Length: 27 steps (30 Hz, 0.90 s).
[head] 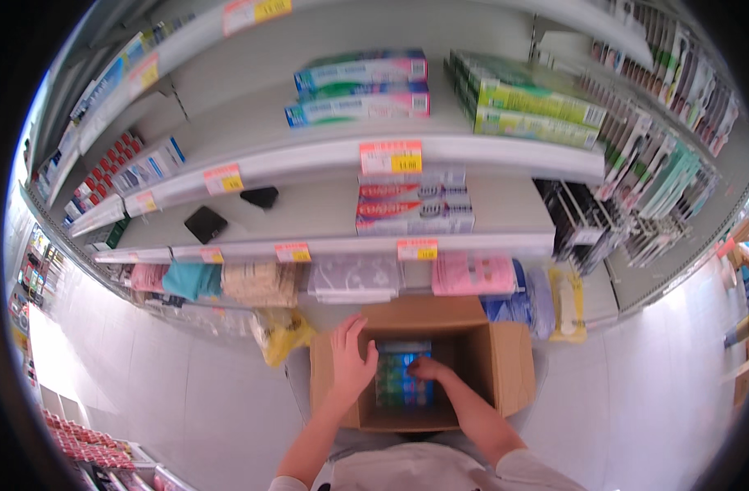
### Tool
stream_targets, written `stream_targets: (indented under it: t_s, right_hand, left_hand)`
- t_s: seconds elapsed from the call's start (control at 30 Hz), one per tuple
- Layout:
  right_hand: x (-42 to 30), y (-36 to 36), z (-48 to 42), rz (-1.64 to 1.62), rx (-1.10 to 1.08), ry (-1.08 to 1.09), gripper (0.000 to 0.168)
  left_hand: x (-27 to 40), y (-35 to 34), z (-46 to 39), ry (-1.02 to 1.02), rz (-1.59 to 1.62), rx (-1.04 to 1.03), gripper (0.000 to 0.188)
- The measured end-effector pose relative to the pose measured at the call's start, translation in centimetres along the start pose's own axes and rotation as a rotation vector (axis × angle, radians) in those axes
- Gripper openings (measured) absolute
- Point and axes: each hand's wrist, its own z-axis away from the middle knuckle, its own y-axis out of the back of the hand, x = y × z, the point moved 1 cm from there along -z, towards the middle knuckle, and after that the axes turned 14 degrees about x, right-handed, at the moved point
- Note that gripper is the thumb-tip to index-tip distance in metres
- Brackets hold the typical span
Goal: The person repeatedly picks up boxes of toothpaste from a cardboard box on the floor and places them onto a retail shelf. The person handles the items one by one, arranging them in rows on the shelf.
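Note:
An open cardboard box (423,313) stands on the floor before me, its flaps folded outward. Inside it, toward the left, lie several blue and green packages (399,383), too blurred to name exactly. My right hand (428,369) reaches into the box with curled fingers over the packages; whether it grips one is unclear. At the box's left edge, my left hand (353,359) is raised with thumb and fingers apart, holding nothing. Whether it touches the cardboard cannot be seen.
Above the box, shelves carry Colgate toothpaste boxes (414,212), blue-and-pink cartons (362,92) and green cartons (528,101). Two black objects (206,224) lie on the lower shelf. Folded towels (356,276) fill the bottom level. Toothbrush packs (651,159) hang at right.

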Motion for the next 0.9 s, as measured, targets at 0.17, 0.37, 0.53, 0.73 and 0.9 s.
stream_targets:
  t_s: [0.17,0.37,0.53,0.73,0.9]
  right_hand:
    - [-9.4,5.6,7.2,-0.039,0.307,0.252,0.032]
    - [-7.6,3.7,10.1,0.095,0.348,0.269,0.032]
    - [-5.6,3.7,8.9,0.097,0.158,0.045,0.046]
    - [-4.7,3.4,8.6,0.154,0.151,0.015,0.046]
    - [-3.2,2.0,7.6,0.123,0.127,0.004,0.046]
  left_hand:
    - [7.6,3.4,-11.3,-0.396,0.181,0.324,0.046]
    - [14.8,7.1,-27.4,-0.653,0.103,0.395,0.037]
    - [13.5,2.4,-37.3,-0.754,-0.257,0.349,0.046]
    - [13.5,-0.4,-37.9,-0.603,-0.526,0.090,0.062]
    - [14.6,1.1,-38.1,-0.607,-0.569,0.061,0.063]
